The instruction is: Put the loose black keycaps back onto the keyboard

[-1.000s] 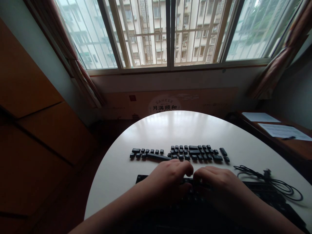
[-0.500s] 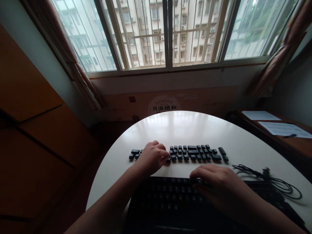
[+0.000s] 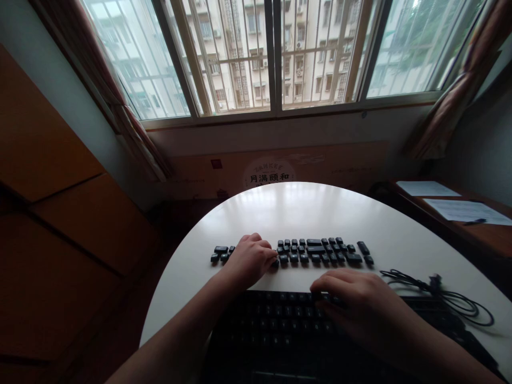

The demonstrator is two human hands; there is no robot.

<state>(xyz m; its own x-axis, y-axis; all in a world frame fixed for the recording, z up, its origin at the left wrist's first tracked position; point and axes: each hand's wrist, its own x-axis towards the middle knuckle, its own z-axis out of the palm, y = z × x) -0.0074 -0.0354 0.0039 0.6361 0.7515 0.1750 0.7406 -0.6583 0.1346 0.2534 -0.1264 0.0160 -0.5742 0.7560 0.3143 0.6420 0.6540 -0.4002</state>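
Note:
A black keyboard (image 3: 280,330) lies at the near edge of a round white table (image 3: 296,210). Beyond it, several loose black keycaps (image 3: 320,250) sit in rows on the tabletop. My left hand (image 3: 250,258) rests over the left part of those rows, fingers curled down onto the keycaps; what it grips is hidden. My right hand (image 3: 356,298) lies on the keyboard's upper middle, fingers bent and pressed together at a key.
The keyboard's black cable (image 3: 440,293) coils on the table at the right. A wooden side desk (image 3: 472,234) with papers (image 3: 460,210) stands at right. Barred windows (image 3: 276,53) and curtains lie ahead; a wooden cabinet (image 3: 52,186) fills the left.
My left hand left the keyboard and moved forward and left onto the loose keycaps, where it now stays. My right hand stays on the keyboard.

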